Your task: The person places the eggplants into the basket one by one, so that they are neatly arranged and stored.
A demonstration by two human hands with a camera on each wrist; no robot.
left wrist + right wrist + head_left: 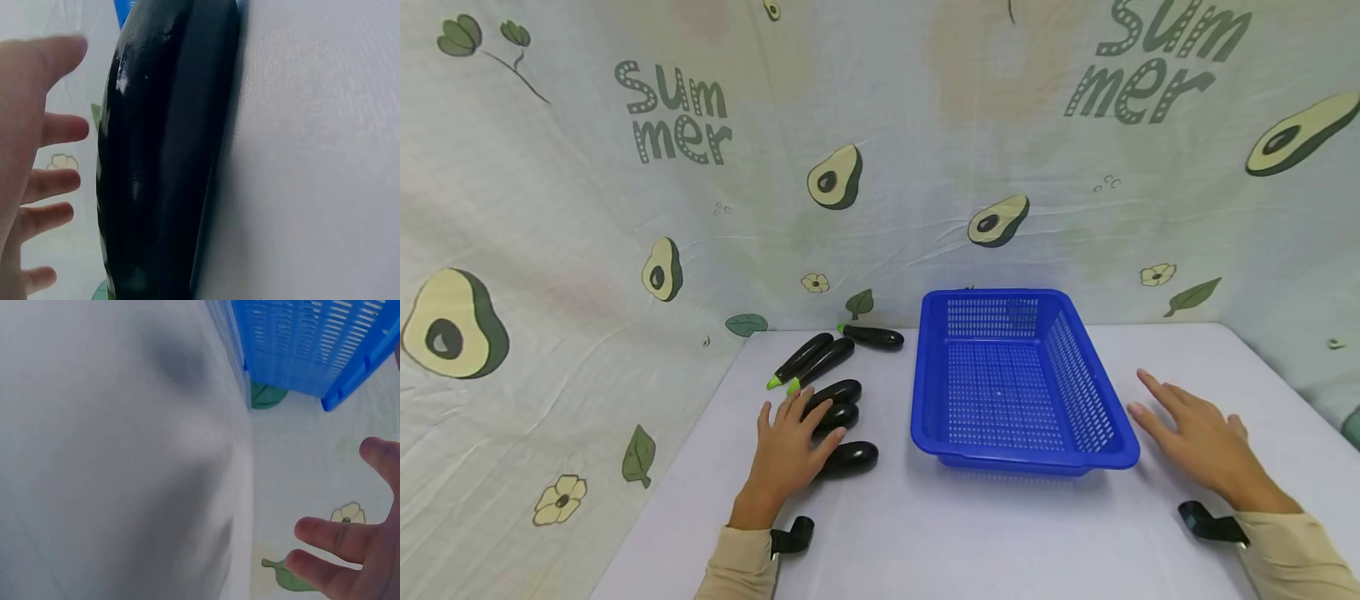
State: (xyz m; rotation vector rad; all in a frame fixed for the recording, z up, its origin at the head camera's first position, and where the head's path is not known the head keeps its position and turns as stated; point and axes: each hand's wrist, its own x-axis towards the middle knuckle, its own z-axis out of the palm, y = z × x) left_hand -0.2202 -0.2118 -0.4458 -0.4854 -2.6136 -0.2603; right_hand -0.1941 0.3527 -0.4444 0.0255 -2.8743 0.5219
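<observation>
My left hand (790,450) hovers with spread fingers over glossy dark eggplants on the left of the table. The nearest eggplant (853,459) lies partly hidden beneath it, and two more, one eggplant (841,416) and another eggplant (842,390), show past its fingers. In the left wrist view a large eggplant (165,144) fills the middle, with a gap between it and the fingers. To the right of a blue plastic basket (1000,392) is my right hand (1202,437), fingers extended and holding nothing. No eggplant shows inside the basket.
Farther back lie three more eggplants, two side by side with green stem ends and one eggplant (874,337) near the table's back edge. A white cloth covers the table (880,542). Behind it hangs a curtain (910,100) printed with avocados.
</observation>
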